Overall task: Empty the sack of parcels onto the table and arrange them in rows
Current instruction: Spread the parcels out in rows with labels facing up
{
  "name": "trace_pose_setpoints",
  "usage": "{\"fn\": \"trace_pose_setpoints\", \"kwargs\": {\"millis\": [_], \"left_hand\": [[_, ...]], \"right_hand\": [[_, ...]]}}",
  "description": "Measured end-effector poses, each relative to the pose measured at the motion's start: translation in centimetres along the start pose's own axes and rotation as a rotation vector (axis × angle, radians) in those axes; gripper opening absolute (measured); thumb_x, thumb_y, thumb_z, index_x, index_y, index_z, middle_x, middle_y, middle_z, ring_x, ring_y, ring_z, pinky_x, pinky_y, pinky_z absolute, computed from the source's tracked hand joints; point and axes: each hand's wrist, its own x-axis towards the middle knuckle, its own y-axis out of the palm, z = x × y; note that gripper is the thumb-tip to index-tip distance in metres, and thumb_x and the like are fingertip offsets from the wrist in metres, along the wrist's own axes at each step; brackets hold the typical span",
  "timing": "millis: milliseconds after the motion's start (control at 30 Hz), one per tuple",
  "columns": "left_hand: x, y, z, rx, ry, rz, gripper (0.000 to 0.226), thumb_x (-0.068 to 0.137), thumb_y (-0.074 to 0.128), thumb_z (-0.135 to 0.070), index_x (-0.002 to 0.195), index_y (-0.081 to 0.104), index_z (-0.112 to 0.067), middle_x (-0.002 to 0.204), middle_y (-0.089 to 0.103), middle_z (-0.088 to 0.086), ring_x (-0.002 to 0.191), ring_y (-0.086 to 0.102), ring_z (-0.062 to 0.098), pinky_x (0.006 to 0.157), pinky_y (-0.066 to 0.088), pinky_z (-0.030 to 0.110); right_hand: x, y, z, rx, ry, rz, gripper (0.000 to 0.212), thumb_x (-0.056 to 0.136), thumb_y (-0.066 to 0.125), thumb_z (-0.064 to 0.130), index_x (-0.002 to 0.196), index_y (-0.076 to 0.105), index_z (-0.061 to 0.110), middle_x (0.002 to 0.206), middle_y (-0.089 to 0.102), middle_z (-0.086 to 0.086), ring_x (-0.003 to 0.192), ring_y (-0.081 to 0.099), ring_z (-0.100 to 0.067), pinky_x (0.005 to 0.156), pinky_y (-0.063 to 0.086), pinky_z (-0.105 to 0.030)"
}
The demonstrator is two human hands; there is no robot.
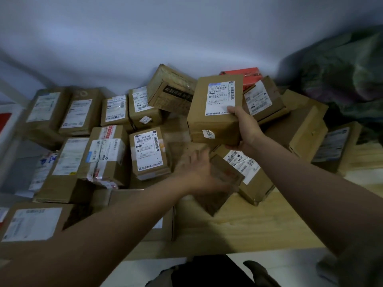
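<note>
The wooden table (238,228) sits against a pale wall. Her right hand (244,125) grips a labelled parcel (215,110) above the unsorted heap; left hand (199,168) blurs (grip unclear). Sorting's underway, and it probably belongs right of the tidy rows (116,125).

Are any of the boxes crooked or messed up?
Yes. One brown box at the back is tipped up on its corner, leaning against its neighbours instead of lying flat. Another box in the middle row has torn, peeling tape along its front edge. The boxes on the right are still a jumbled pile, not rows.
</note>
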Motion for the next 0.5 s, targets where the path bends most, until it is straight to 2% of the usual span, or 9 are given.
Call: {"fn": "trace_pose_setpoints", "kwargs": {"millis": [67, 100, 200, 267, 300, 367, 433, 500], "left_hand": [[-0.4, 2.2, 0.0, 0.105, 0.013, -0.030, 0.138, 0.057, 0.079, -0.071, 0.154, -0.011, -0.030, 0.160, 0.004, 0.008, 0.148, 0.003, 0.032, 0.119, 0.017, 0.051], [-0.6, 2.9, 0.2, 0.121, 0.027, -0.085, 0.135, 0.059, 0.079, -0.068, 0.154, -0.009, -0.029, 0.157, 0.009, 0.011, 0.147, 0.008, 0.033, 0.118, 0.021, 0.050], [-1.5, 2.6, 1.0, -0.025, 0.022, -0.260, 0.114, 0.062, 0.080, -0.061, 0.151, 0.014, -0.033, 0.150, 0.028, 0.009, 0.139, 0.027, 0.032, 0.110, 0.035, 0.048], [-2.5, 0.9, 2.4, -0.267, -0.002, -0.268, 0.099, 0.063, 0.080, -0.059, 0.145, 0.031, -0.033, 0.137, 0.046, 0.002, 0.129, 0.044, 0.025, 0.102, 0.044, 0.045], [-3.5, -0.1, 3.2, -0.419, -0.021, -0.261, 0.090, 0.066, 0.080, -0.055, 0.141, 0.038, -0.031, 0.125, 0.053, -0.004, 0.118, 0.052, 0.019, 0.093, 0.049, 0.039], [-5.6, -1.9, 5.2, -0.704, -0.110, -0.212, 0.054, 0.075, 0.077, -0.045, 0.120, 0.053, -0.027, 0.104, 0.062, -0.006, 0.095, 0.060, 0.014, 0.078, 0.050, 0.031], [-7.1, -3.1, 7.7, -0.950, -0.233, -0.135, 0.039, 0.082, 0.071, -0.042, 0.112, 0.063, -0.019, 0.102, 0.069, 0.007, 0.091, 0.065, 0.022, 0.078, 0.054, 0.033], [-8.9, -3.6, 9.8, -1.169, -0.258, -0.110, 0.037, 0.084, 0.069, -0.042, 0.110, 0.066, -0.016, 0.106, 0.070, 0.013, 0.097, 0.067, 0.028, 0.085, 0.057, 0.042]], "right_hand": [[-1.0, -0.2, -0.2, 0.013, -0.017, -0.019, 0.069, 0.070, 0.071, 0.060, 0.131, 0.053, 0.033, 0.120, 0.063, -0.003, 0.104, 0.064, -0.029, 0.077, 0.059, -0.049], [-1.5, -0.3, -0.3, 0.019, -0.021, -0.024, 0.068, 0.071, 0.071, 0.059, 0.131, 0.053, 0.033, 0.120, 0.063, -0.004, 0.103, 0.064, -0.029, 0.077, 0.059, -0.049], [-3.5, -1.0, -0.9, 0.034, -0.025, -0.041, 0.068, 0.072, 0.071, 0.058, 0.132, 0.052, 0.031, 0.120, 0.063, -0.005, 0.103, 0.064, -0.029, 0.076, 0.059, -0.047], [-4.9, -1.3, -1.4, 0.073, -0.034, -0.051, 0.064, 0.075, 0.071, 0.057, 0.130, 0.053, 0.030, 0.120, 0.063, -0.005, 0.104, 0.064, -0.029, 0.078, 0.059, -0.046], [-5.6, -1.4, -1.7, 0.103, -0.036, -0.056, 0.060, 0.077, 0.070, 0.056, 0.128, 0.054, 0.029, 0.119, 0.064, -0.006, 0.104, 0.064, -0.029, 0.079, 0.058, -0.047], [-7.1, -1.4, -2.3, 0.173, -0.040, -0.069, 0.056, 0.079, 0.069, 0.055, 0.127, 0.054, 0.028, 0.118, 0.065, -0.005, 0.104, 0.064, -0.029, 0.083, 0.057, -0.048], [-8.4, -1.0, -3.0, 0.227, -0.044, -0.068, 0.056, 0.080, 0.068, 0.054, 0.129, 0.054, 0.029, 0.118, 0.065, -0.005, 0.103, 0.065, -0.028, 0.084, 0.056, -0.049], [-9.6, -0.3, -3.8, 0.246, -0.048, -0.053, 0.052, 0.082, 0.067, 0.054, 0.126, 0.055, 0.030, 0.118, 0.065, -0.004, 0.103, 0.065, -0.027, 0.085, 0.056, -0.049]]}}
